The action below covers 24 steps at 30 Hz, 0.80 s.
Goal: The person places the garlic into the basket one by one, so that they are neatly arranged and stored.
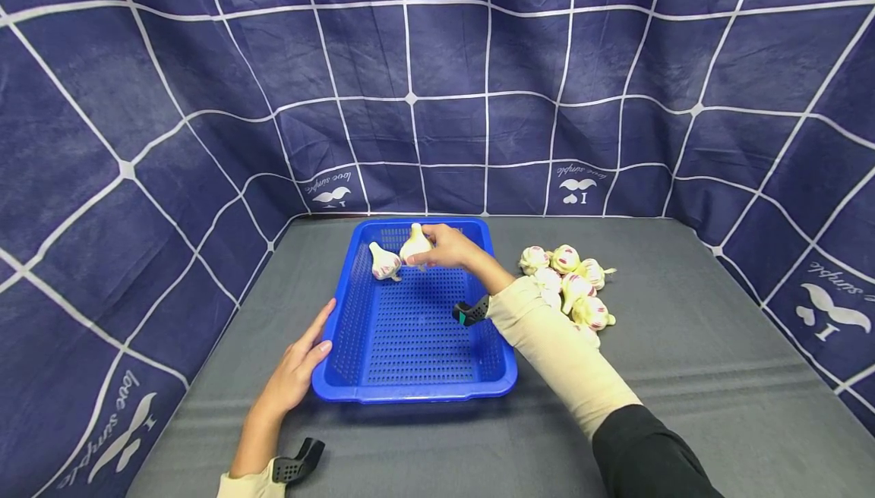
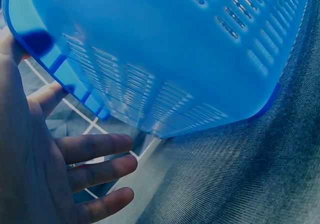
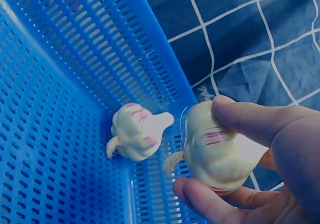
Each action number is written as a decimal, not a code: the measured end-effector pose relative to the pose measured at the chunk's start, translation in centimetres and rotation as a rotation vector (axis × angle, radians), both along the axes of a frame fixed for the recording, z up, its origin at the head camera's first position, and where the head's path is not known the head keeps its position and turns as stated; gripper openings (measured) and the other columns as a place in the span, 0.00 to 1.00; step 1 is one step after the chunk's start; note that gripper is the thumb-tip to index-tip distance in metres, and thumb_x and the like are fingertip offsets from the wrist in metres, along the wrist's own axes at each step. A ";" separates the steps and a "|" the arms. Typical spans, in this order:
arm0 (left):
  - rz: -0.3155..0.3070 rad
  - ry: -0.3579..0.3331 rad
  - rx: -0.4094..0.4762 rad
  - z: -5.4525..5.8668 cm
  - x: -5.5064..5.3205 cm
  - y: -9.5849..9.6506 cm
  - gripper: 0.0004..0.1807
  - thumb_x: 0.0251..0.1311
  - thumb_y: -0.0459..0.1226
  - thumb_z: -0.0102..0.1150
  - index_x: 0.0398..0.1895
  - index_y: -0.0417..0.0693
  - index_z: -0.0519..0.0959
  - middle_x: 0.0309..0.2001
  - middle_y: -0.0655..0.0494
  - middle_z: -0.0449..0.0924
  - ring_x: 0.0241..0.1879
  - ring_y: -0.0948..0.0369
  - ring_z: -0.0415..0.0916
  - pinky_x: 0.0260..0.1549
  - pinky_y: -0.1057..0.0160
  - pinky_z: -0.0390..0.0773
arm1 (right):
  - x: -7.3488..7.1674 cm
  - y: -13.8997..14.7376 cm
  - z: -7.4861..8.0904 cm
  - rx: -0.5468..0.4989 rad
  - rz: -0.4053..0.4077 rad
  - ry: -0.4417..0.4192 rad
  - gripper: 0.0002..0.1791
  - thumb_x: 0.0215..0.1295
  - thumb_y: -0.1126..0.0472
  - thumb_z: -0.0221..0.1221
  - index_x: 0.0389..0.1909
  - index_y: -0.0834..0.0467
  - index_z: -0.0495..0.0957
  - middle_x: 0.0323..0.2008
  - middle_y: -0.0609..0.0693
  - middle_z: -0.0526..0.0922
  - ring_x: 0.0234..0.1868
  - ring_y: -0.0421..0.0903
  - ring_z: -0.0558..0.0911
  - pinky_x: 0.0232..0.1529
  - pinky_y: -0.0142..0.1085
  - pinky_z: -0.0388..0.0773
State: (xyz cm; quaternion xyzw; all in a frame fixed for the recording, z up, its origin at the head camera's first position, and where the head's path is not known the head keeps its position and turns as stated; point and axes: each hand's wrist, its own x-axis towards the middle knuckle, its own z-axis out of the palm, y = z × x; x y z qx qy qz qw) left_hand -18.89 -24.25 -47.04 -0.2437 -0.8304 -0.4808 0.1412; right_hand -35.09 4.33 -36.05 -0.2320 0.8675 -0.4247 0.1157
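Note:
My right hand (image 1: 447, 246) pinches a white garlic bulb (image 1: 414, 243) with purple streaks, over the far end of a blue plastic basket (image 1: 417, 393). In the right wrist view, thumb and fingertips press on both sides of that bulb (image 3: 212, 149), its root tuft pointing into the basket. Another garlic bulb (image 3: 137, 131) lies inside, in the far left corner. My left hand (image 1: 294, 369) touches the left rim of the basket. The left wrist view shows its thumb and a finger at the rim, with the other fingers (image 2: 100, 171) spread nearly straight beside the wall.
A heap of several garlic bulbs (image 1: 574, 285) sits on the grey tabletop (image 1: 683, 346) to the right of the basket, partly hidden behind my right forearm. A dark blue cloth (image 1: 519, 133) with white grid lines hangs around the back and sides.

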 end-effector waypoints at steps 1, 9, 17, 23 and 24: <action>0.000 0.000 -0.001 0.0 0.0 0.0 0.31 0.71 0.29 0.43 0.77 0.47 0.57 0.72 0.39 0.59 0.64 0.74 0.60 0.61 0.80 0.56 | -0.1 0.0 -0.1 0.005 -0.003 0.000 0.17 0.58 0.60 0.71 0.42 0.63 0.75 0.30 0.53 0.83 0.38 0.60 0.85 0.36 0.37 0.83; 0.013 0.005 -0.016 0.1 0.0 0.0 0.32 0.71 0.29 0.44 0.77 0.47 0.57 0.72 0.39 0.59 0.65 0.68 0.61 0.61 0.79 0.56 | -0.9 0.1 -0.8 0.079 -0.049 0.023 0.20 0.60 0.61 0.68 0.50 0.64 0.76 0.32 0.53 0.83 0.34 0.53 0.85 0.36 0.34 0.81; 0.024 -0.003 -0.030 0.0 -0.1 -0.1 0.31 0.71 0.29 0.44 0.77 0.48 0.57 0.72 0.39 0.59 0.65 0.61 0.62 0.61 0.80 0.56 | -1.5 0.3 -1.7 0.090 -0.063 -0.039 0.33 0.58 0.65 0.66 0.65 0.65 0.69 0.38 0.59 0.84 0.36 0.54 0.86 0.43 0.44 0.83; 0.031 -0.009 -0.036 0.0 -0.1 -0.1 0.31 0.71 0.30 0.44 0.77 0.48 0.57 0.72 0.39 0.60 0.64 0.51 0.64 0.60 0.80 0.57 | -2.0 0.2 -1.9 0.118 -0.058 -0.022 0.32 0.56 0.66 0.65 0.63 0.66 0.71 0.39 0.58 0.83 0.29 0.47 0.84 0.41 0.42 0.83; 0.031 -0.009 -0.037 0.0 0.0 -0.1 0.31 0.71 0.30 0.44 0.77 0.48 0.57 0.72 0.39 0.60 0.64 0.49 0.65 0.60 0.80 0.57 | -2.1 0.2 -2.0 0.132 -0.058 -0.015 0.32 0.56 0.65 0.65 0.63 0.66 0.71 0.39 0.58 0.83 0.28 0.45 0.83 0.40 0.40 0.84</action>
